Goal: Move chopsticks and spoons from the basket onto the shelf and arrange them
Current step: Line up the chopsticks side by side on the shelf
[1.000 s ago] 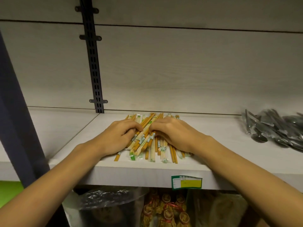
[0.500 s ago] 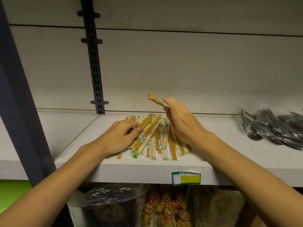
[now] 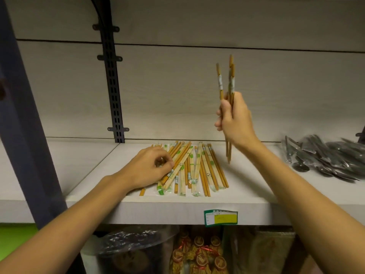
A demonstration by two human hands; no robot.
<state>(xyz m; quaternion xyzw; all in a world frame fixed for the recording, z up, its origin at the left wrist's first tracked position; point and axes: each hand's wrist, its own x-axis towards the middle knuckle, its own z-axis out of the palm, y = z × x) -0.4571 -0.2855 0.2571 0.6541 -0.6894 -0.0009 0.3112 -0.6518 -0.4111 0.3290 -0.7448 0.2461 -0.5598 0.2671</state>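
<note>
A pile of wrapped chopsticks (image 3: pixel 199 171), brown and pale, lies spread on the white shelf (image 3: pixel 246 184). My left hand (image 3: pixel 152 165) rests on the pile's left side, fingers curled around a few chopsticks there. My right hand (image 3: pixel 234 119) is raised above the shelf, right of the pile, gripping a small bundle of brown chopsticks (image 3: pixel 229 84) upright, their lower tips just over the shelf surface. Packed metal spoons (image 3: pixel 320 157) lie in clear wrappers at the shelf's right end. The basket is out of view.
A black slotted upright (image 3: pixel 113 80) runs up the back panel, and a dark post (image 3: pixel 25 115) stands at the left. A green and yellow price label (image 3: pixel 220 217) sits on the shelf's front edge. Bagged goods (image 3: pixel 199 256) fill the shelf below.
My right hand has lifted a small bundle of chopsticks out of the pile and turned it upright to the right. My left hand stayed on the pile.
</note>
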